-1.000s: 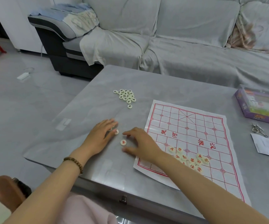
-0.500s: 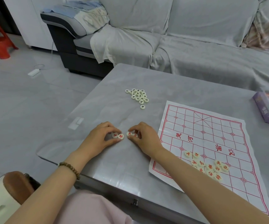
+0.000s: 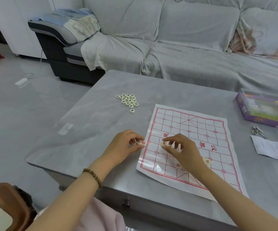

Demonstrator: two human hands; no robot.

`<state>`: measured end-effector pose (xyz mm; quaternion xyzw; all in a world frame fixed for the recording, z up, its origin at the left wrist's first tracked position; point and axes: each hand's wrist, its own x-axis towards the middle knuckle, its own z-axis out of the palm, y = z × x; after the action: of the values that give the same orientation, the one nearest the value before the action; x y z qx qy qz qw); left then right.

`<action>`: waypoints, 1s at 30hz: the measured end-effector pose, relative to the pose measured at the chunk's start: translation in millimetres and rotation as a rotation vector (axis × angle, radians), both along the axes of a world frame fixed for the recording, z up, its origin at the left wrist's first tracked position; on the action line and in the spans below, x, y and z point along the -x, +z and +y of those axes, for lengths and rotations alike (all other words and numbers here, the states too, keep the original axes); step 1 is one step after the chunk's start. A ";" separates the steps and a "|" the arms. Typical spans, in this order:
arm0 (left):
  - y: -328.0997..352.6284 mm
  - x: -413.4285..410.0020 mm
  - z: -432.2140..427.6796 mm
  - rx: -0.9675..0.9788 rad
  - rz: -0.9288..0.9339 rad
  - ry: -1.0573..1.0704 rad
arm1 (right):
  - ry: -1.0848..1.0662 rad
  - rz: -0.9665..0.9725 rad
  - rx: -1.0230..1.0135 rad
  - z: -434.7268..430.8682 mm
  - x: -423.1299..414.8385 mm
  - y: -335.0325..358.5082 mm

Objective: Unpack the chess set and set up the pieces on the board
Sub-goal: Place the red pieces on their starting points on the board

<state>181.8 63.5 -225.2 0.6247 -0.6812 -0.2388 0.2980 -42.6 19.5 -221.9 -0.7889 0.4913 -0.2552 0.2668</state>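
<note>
The paper board [image 3: 190,147] lies unfolded on the desk [image 3: 101,130], but no piece looks set on its point yet. Each grip pinches red-marked pieces: the left hand [image 3: 126,144] at the board's edge, the right hand [image 3: 180,149] over it. The black-marked pile [image 3: 128,101] waits untouched well beyond, and a few red pieces [image 3: 207,161] lie loose on the board.

Grey marble-look table [image 3: 176,90], bearing a white paper board with red grid [image 3: 200,130], a cluster of cream discs with black characters [image 3: 128,100], a purple box [image 3: 266,110], metal scissors [image 3: 257,131], a white slip [image 3: 270,148].
</note>
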 end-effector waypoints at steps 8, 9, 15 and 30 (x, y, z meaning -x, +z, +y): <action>-6.2 79.6 0.5 -0.087 -0.145 -0.168 | -0.224 0.043 -0.069 25.3 123.4 -8.2; -7.5 84.2 1.0 -0.090 -0.149 -0.169 | -0.235 0.042 -0.077 28.5 131.4 -9.6; -10.0 96.6 -0.4 -0.083 -0.156 -0.108 | -0.160 0.062 -0.080 40.2 146.6 -18.8; -22.7 7.4 -50.2 0.035 -0.085 0.195 | -0.054 -0.040 -0.025 -48.6 43.2 -7.9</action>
<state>174.4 13.3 -247.9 0.6923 -0.6333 -0.1700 0.3013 -85.7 -29.1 -229.8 -0.7667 0.5099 -0.2719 0.2798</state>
